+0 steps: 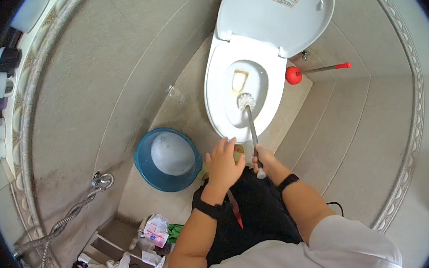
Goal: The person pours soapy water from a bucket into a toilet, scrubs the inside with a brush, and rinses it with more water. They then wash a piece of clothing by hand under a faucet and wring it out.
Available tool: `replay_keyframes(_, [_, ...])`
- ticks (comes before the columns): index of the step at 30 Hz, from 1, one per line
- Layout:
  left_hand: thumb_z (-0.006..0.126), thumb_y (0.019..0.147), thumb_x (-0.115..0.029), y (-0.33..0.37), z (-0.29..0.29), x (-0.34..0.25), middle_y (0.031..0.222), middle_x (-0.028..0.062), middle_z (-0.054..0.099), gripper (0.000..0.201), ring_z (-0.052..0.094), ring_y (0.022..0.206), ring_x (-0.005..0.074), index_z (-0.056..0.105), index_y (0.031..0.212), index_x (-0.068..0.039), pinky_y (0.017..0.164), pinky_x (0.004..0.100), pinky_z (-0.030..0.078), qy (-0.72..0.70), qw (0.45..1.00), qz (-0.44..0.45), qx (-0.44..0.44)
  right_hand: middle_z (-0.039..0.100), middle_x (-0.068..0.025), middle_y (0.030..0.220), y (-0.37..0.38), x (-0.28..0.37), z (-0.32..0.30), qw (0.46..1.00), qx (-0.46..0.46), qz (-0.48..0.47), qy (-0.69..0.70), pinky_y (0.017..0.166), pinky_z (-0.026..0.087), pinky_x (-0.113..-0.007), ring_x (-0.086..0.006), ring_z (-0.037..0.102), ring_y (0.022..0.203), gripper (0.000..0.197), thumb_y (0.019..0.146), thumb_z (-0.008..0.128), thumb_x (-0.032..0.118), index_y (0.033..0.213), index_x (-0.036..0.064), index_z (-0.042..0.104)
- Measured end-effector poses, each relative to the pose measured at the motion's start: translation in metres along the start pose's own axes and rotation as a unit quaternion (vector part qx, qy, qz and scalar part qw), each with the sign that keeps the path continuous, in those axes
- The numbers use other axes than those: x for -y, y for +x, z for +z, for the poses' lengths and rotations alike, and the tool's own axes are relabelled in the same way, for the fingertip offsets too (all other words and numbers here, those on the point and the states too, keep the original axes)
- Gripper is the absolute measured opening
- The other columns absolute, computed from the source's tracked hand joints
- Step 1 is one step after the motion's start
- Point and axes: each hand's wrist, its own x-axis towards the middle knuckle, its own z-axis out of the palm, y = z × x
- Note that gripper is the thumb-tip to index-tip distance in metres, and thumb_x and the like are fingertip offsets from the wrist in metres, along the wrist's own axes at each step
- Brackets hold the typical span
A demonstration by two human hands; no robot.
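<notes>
Over tiled floor [187, 108], right fingers [263, 155] grip the brush handle [252, 125], left fingers [222, 145] spread nearby.

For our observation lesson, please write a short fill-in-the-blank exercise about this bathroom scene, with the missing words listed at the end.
1. The person's ____ hand grips the brush.
2. In the picture, the blue basin lies to the ____ (left or right) of the toilet.
3. The plunger cup is coloured ____.
4. Both wristbands are coloured ____.

Missing words: right; left; red; black.
</notes>
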Motion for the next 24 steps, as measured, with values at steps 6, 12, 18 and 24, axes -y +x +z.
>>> replay_keyframes(6, [0.048, 0.088, -0.032, 0.029, 0.037, -0.022, 0.120, 0.0239, 0.046, 0.054, 0.045, 0.110, 0.0377, 0.034, 0.131, -0.003, 0.094, 0.0399, 0.036, -0.242, 0.969, 0.014, 0.050, 0.046, -0.0028, 0.054, 0.062, 0.084, 0.032, 0.994, 0.033, -0.089, 0.049, 0.040, 0.038, -0.034, -0.0170, 0.042, 0.043, 0.045, 0.092, 0.034, 0.043, 0.072, 0.0057, 0.049])
replay_keyframes(12, [0.048, 0.085, -0.020, -0.008, 0.067, 0.040, 0.085, 0.0201, 0.060, 0.037, 0.059, 0.072, 0.0261, 0.050, 0.114, 0.003, 0.068, 0.0366, 0.046, -0.222, 0.964, -0.007, 0.144, 0.050, -0.0035, 0.063, 0.037, -0.050, 0.053, 0.972, -0.017, -0.119, 0.201, 0.049, 0.042, -0.033, -0.0168, 0.049, 0.054, 0.045, 0.092, 0.034, 0.044, 0.095, 0.0034, 0.052])
replay_keyframes(18, [0.048, 0.086, -0.023, 0.075, 0.055, 0.023, 0.076, 0.0100, 0.058, 0.030, 0.054, 0.062, 0.0169, 0.057, 0.097, 0.004, 0.059, 0.0305, 0.042, -0.269, 0.951, -0.009, 0.154, 0.044, -0.0022, 0.055, 0.065, 0.049, 0.034, 0.974, 0.010, -0.134, 0.185, 0.043, 0.039, -0.032, -0.0158, 0.043, 0.046, 0.041, 0.093, 0.035, 0.043, 0.074, 0.0078, 0.048])
replay_keyframes(24, [0.050, 0.088, -0.035, 0.013, 0.048, 0.056, 0.088, 0.0019, 0.059, 0.037, 0.053, 0.063, 0.0103, 0.049, 0.113, -0.007, 0.053, 0.0230, 0.043, -0.377, 0.847, -0.236, 0.292, 0.045, -0.0031, 0.057, 0.035, -0.065, 0.052, 0.971, -0.002, -0.068, 0.228, 0.037, 0.036, -0.030, -0.0158, 0.041, 0.043, 0.040, 0.092, 0.036, 0.044, 0.075, 0.0098, 0.048])
